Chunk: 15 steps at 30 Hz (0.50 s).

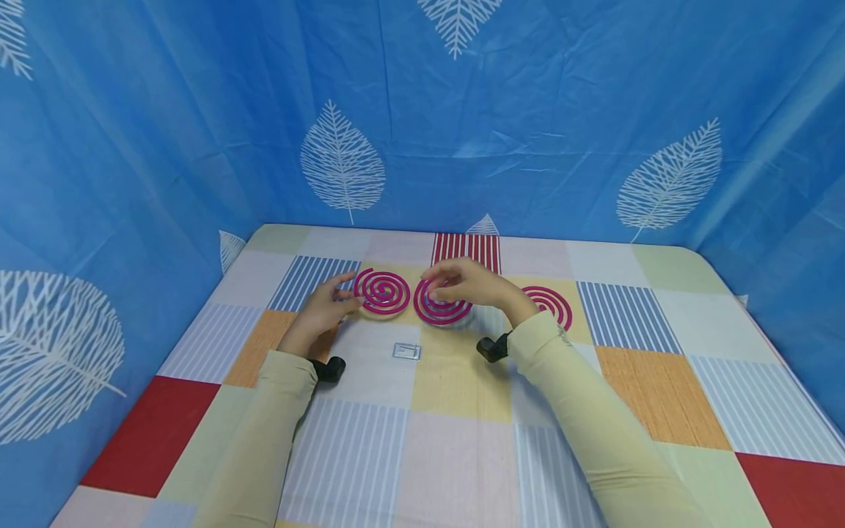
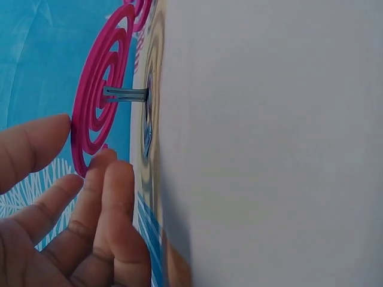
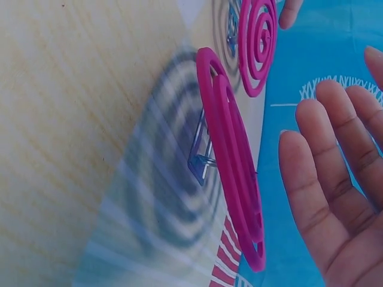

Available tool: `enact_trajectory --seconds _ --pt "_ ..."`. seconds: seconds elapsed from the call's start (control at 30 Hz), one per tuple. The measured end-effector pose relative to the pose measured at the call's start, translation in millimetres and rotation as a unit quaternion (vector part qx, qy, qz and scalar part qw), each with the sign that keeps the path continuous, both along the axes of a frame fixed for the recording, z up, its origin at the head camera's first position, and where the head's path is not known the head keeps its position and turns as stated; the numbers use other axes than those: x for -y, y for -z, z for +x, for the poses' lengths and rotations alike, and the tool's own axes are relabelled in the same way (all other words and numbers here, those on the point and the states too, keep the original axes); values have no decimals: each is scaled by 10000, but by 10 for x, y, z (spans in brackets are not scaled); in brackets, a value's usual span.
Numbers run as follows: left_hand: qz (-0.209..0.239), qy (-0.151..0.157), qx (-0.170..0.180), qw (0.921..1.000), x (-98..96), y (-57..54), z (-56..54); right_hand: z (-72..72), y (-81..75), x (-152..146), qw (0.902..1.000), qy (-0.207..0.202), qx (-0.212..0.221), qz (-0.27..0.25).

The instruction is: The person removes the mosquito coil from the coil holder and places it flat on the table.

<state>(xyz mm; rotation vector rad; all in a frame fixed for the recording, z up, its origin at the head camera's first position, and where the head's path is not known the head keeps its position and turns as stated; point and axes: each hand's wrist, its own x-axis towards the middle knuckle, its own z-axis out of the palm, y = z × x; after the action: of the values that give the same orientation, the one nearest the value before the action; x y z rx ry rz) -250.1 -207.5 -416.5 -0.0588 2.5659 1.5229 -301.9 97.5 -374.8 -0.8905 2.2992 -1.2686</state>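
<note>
Two magenta mosquito coils sit raised on small metal stands at the far middle of the table. At the rim of the left coil [image 1: 383, 290] is my left hand [image 1: 323, 306], its fingers extended. In the left wrist view, fingertips [image 2: 61, 127] touch that coil's edge, and an upright metal prong [image 2: 127, 94] meets its centre. Over the middle coil [image 1: 441, 320] hovers my right hand [image 1: 472, 282], covering part of it. The right wrist view shows this coil [image 3: 218, 119] tilted on its stand [image 3: 197, 158], the right fingers apart from it and loosely straight.
A third magenta coil [image 1: 557, 302] lies to the right, partly hidden behind my right wrist. Nearer me, a flat metal stand [image 1: 406, 351] lies on the patchwork tablecloth [image 1: 458, 455]. A blue leaf-print curtain [image 1: 475, 132] encloses the table's back and sides.
</note>
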Motion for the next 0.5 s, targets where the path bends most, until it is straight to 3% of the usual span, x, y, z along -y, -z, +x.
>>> enact_trajectory --seconds 0.5 --pt "-87 -5 192 9998 15 27 -12 -64 5 160 9960 576 674 59"
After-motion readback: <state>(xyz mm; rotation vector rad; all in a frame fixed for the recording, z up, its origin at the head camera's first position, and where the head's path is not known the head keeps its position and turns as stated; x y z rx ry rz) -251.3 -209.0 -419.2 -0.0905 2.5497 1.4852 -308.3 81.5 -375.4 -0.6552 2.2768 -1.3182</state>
